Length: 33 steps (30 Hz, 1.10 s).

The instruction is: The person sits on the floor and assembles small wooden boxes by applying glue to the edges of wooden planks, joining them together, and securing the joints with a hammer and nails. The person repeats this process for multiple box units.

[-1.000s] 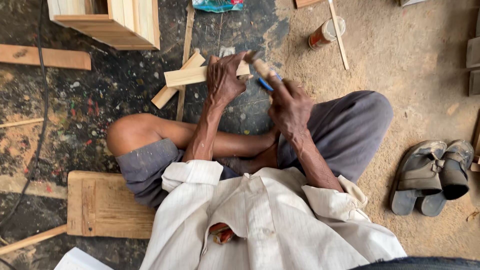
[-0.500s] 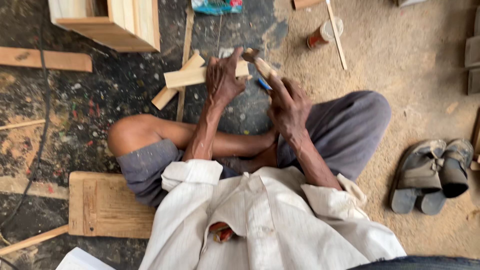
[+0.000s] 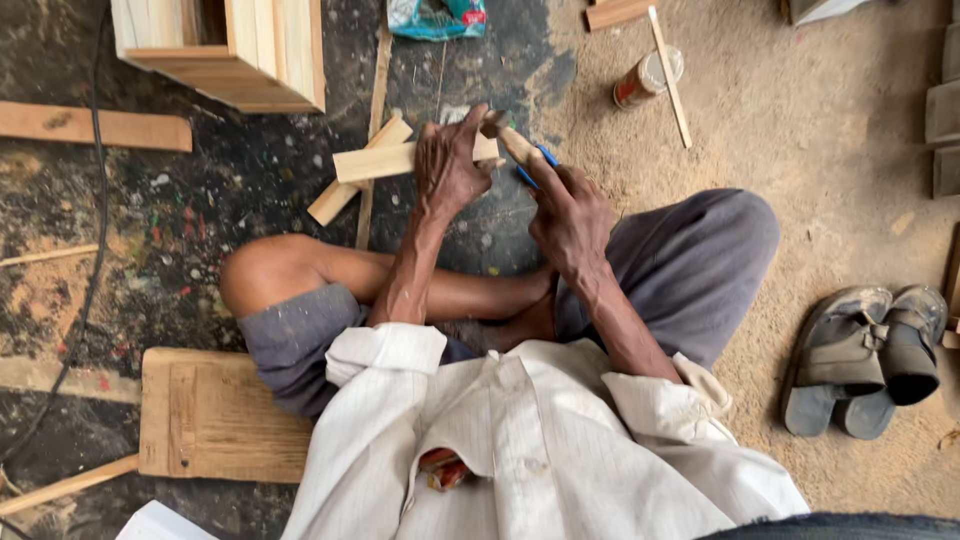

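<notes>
I sit cross-legged on the floor with both hands raised in front of my knees. My left hand [image 3: 449,170] pinches one end of a small wooden piece [image 3: 513,141] between thumb and fingers. My right hand [image 3: 570,215] grips a blue-handled tool [image 3: 532,167] and lies against that same small piece. Just behind my left hand lie two short wooden blocks [image 3: 385,160], crossed on the dark floor. What the tool's tip looks like is hidden by my fingers.
A wooden box [image 3: 235,50] stands at the far left. A plank [image 3: 95,127] lies left, a flat wooden board [image 3: 215,415] by my left knee. A small jar [image 3: 647,78] and thin stick [image 3: 670,75] lie on sawdust; a pair of sandals [image 3: 865,360] sits right.
My hands have stayed together on the small wooden piece, shifting only slightly. The camera view has barely moved.
</notes>
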Available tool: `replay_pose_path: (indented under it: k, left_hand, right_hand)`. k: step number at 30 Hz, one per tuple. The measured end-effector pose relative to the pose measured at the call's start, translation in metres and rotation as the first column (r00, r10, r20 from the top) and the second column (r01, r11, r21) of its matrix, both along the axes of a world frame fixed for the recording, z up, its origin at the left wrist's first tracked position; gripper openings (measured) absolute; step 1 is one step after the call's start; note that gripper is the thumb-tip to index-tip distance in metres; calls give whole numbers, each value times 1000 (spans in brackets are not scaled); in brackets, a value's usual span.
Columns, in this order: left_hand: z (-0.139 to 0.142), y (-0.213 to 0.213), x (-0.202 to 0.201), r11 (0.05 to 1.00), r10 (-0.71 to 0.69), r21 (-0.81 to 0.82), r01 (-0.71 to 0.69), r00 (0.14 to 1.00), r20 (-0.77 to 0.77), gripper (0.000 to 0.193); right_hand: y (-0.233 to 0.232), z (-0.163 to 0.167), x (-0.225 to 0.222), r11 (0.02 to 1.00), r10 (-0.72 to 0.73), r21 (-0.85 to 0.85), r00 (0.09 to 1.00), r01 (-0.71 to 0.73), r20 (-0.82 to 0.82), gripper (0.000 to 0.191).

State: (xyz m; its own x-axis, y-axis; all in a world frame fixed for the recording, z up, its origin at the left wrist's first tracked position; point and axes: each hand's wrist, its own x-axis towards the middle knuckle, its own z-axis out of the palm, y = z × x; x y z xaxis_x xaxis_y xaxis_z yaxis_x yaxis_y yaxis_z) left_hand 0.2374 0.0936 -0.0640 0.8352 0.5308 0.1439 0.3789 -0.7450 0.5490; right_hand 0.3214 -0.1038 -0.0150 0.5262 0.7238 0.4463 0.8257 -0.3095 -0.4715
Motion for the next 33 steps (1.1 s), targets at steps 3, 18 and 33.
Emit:
replay_pose_path:
  k: [3, 18, 33]
  left_hand:
    - [0, 3, 0, 1000, -9, 7, 8, 1000, 29, 79]
    - [60, 3, -3, 997, -69, 52, 61, 983, 171, 58]
    - [94, 2, 1, 921, -265, 244, 305, 947, -181, 31]
  right_hand:
    - [3, 4, 0, 982, -15, -189, 1000, 14, -1, 59]
    - [0, -50, 9, 944, 22, 49, 86, 326, -996, 83]
    - [12, -12, -29, 993, -69, -35, 311, 115, -948, 91]
